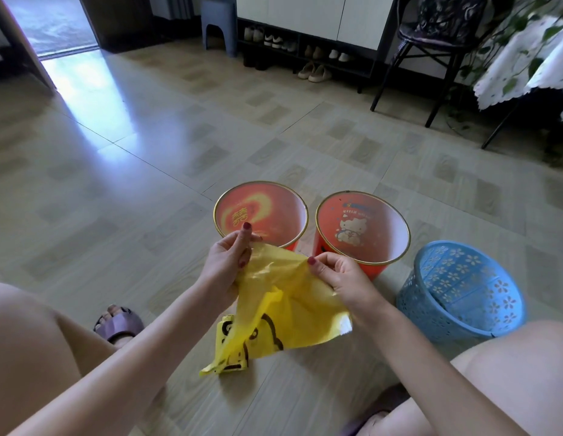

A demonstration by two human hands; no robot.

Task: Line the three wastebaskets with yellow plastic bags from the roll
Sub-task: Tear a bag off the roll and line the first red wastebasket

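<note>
Item: yellow bag [273, 309], which we are pinching at its top edge with left hand [226, 262] and right hand [343, 278], working it open. The three wastebaskets are standing unlined: red [302, 215] at 12 o'clock, red [399, 228] at 1, blue [456, 309] at 3.

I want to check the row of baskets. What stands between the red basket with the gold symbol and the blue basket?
In the head view, the red cat-picture basket stands between the gold-symbol basket and the blue basket.
</note>
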